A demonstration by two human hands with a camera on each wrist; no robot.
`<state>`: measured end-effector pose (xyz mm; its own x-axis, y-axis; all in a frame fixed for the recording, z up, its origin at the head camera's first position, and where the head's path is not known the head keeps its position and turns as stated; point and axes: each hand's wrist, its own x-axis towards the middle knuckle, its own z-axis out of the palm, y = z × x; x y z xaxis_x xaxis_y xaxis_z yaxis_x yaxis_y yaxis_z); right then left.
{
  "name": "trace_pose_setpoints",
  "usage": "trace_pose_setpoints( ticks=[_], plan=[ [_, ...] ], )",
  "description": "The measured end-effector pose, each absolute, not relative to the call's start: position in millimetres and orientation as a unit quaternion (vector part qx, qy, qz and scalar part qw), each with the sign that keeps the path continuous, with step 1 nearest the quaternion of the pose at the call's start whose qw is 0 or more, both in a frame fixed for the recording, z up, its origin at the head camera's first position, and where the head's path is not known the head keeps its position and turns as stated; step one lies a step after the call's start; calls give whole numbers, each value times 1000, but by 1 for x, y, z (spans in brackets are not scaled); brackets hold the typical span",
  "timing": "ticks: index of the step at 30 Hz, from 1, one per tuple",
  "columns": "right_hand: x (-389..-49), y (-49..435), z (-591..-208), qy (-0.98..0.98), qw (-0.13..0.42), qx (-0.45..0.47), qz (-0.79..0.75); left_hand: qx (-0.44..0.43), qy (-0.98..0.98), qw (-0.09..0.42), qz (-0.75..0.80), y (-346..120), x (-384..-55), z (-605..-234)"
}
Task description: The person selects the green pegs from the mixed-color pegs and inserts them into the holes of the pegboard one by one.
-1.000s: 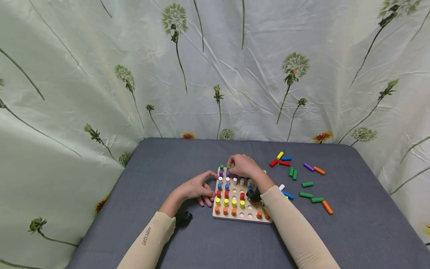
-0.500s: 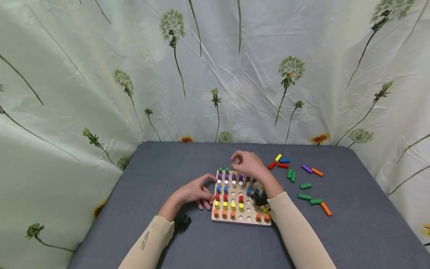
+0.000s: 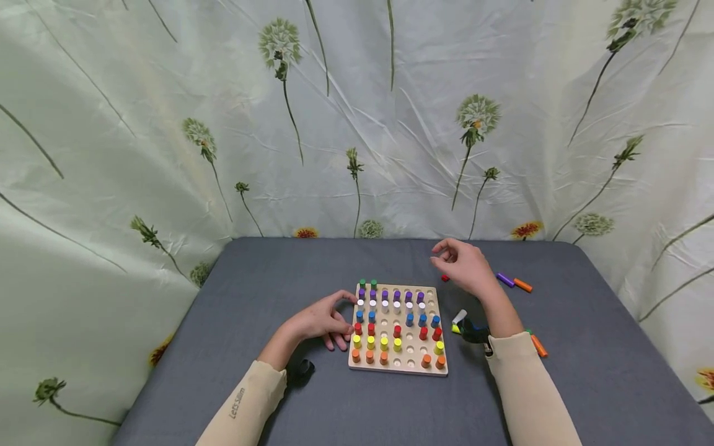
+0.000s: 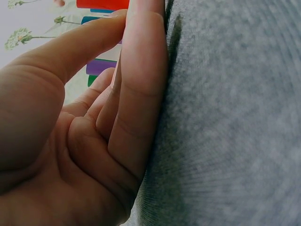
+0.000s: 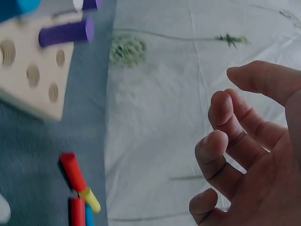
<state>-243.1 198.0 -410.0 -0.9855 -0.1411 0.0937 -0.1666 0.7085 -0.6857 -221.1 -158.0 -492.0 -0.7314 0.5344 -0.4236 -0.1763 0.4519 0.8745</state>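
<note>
A wooden pegboard (image 3: 397,371) lies on the table with rows of upright coloured pegs. Two green pegs (image 3: 374,284) stand at its back left corner, behind a row of purple pegs (image 3: 396,296). At the board's left edge rests my left hand (image 3: 320,317), thumb and forefinger spread along it, other fingers low on the cloth. My right hand (image 3: 464,265) hovers past the board's back right corner, fingers loosely bent. Nothing lies between its thumb and fingers in the right wrist view, where a red peg (image 5: 73,172) and a yellow peg (image 5: 89,199) lie below.
Loose pegs lie right of the board: a purple one (image 3: 505,280), an orange one (image 3: 523,285), a white one (image 3: 459,316) and another orange one (image 3: 538,345). My right arm hides others. A flowered curtain (image 3: 334,124) hangs behind the grey table (image 3: 279,266).
My right hand let go of the green peg in the back row, lifted, and moved right toward the loose pegs. The left hand stayed at the board's edge.
</note>
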Motion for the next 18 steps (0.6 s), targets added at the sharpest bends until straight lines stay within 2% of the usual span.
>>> trace_pose_setpoints(
  ticks=[18],
  plan=[
    [-235, 247, -413, -939, 19, 13, 342, 116, 779, 350, 506, -157, -221, -489]
  ],
)
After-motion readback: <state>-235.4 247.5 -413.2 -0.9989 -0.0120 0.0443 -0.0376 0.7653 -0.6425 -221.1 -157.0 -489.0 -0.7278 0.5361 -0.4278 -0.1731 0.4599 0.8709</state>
